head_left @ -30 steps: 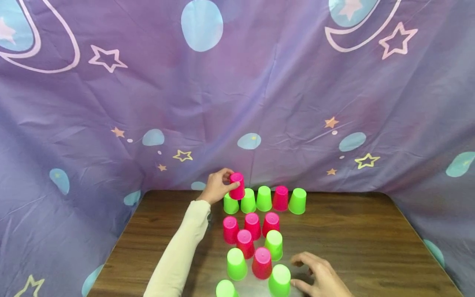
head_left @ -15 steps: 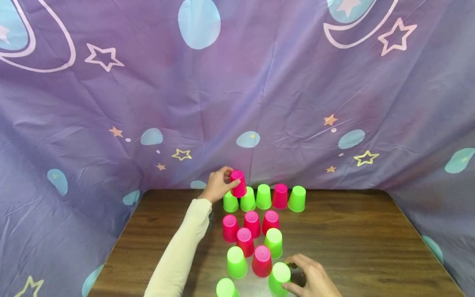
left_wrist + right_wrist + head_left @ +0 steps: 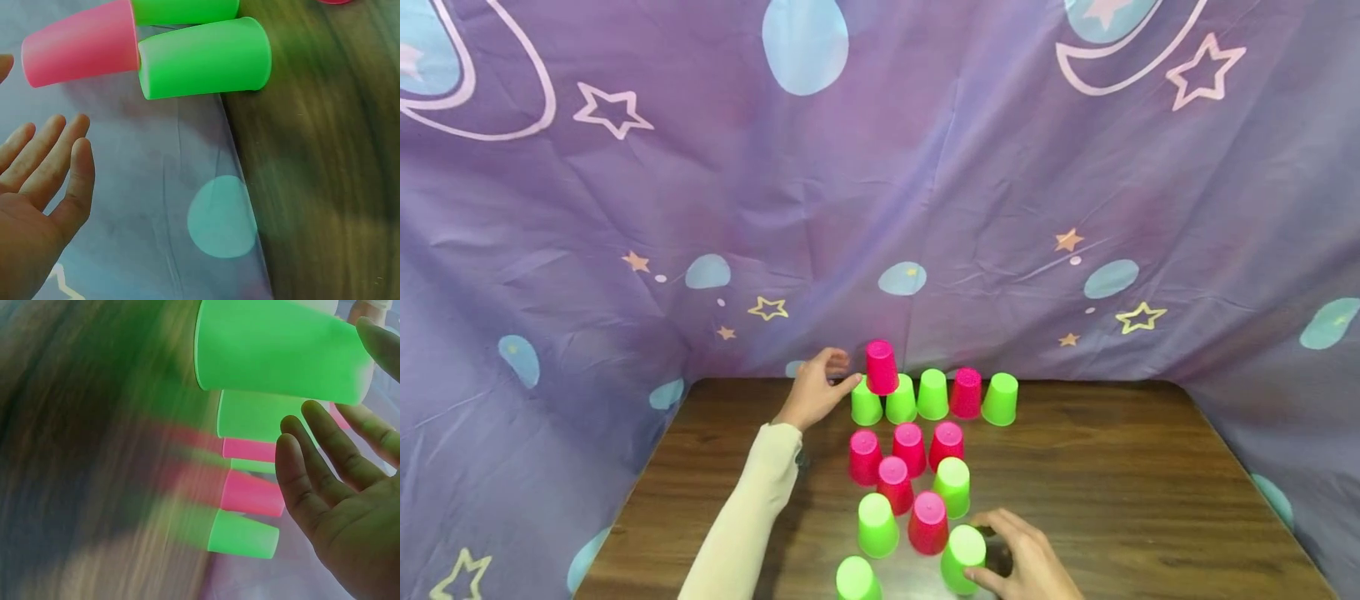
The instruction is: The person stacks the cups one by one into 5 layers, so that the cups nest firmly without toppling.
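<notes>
Pink raised cup [image 3: 882,367]: located at the far left of the cup layout, its rim bearing on the bases of the first far green cup [image 3: 865,410] and the second far green cup [image 3: 902,404]. Orientation — inverted, mouth down, narrow base up, long axis close to vertical. Left hand [image 3: 817,392]: just left of the raised cup and apart from it, fingers extended and spread, holding nothing.

Near green cup [image 3: 961,562]: inverted on the wooden table [image 3: 1112,500], right of the other nearest green cup [image 3: 857,581], long axis upright. Right hand [image 3: 1028,557]: at the right side of the near green cup, thumb and extended fingers on either side; whether they touch it cannot be told. The remaining green and pink cups also stand mouth down.

Difference from the earlier frames: half a second ago the left hand pinched the raised cup; it has now released and moved left — the cup keeps its position. Over the full second, the right hand has moved in closer to the near green cup.
</notes>
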The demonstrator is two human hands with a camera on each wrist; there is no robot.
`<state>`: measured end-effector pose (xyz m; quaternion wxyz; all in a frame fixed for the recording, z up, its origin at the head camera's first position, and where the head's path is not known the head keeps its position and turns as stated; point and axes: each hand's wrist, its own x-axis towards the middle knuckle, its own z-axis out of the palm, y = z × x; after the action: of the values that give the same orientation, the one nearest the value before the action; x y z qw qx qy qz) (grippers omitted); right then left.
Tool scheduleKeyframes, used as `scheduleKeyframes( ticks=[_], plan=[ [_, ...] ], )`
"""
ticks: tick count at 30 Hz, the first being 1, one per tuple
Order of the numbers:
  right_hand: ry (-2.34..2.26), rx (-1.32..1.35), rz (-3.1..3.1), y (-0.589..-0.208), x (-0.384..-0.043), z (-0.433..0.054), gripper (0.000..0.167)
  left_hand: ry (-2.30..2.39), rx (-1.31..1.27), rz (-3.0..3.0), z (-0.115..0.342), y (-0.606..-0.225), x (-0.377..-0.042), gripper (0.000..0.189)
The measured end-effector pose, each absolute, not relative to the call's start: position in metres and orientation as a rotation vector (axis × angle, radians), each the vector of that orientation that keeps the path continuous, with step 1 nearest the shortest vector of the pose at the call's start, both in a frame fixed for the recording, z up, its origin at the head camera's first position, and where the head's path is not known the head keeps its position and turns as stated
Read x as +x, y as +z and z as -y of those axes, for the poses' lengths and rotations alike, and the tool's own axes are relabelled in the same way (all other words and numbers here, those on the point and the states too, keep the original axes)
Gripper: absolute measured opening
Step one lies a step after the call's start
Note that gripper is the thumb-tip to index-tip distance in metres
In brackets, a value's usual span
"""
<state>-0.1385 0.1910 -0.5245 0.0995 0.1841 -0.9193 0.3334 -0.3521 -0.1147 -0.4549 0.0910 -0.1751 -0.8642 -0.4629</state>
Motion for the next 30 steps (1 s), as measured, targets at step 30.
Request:
scheduleKeyframes(
  ticks=[30],
  plan=[
    [0.988,0.837,2.425,-0.476,-0.159,-0.199,0.050,-1.485,-0.642,2.740,0.118,-0.517,-0.287,0.046]
  ],
)
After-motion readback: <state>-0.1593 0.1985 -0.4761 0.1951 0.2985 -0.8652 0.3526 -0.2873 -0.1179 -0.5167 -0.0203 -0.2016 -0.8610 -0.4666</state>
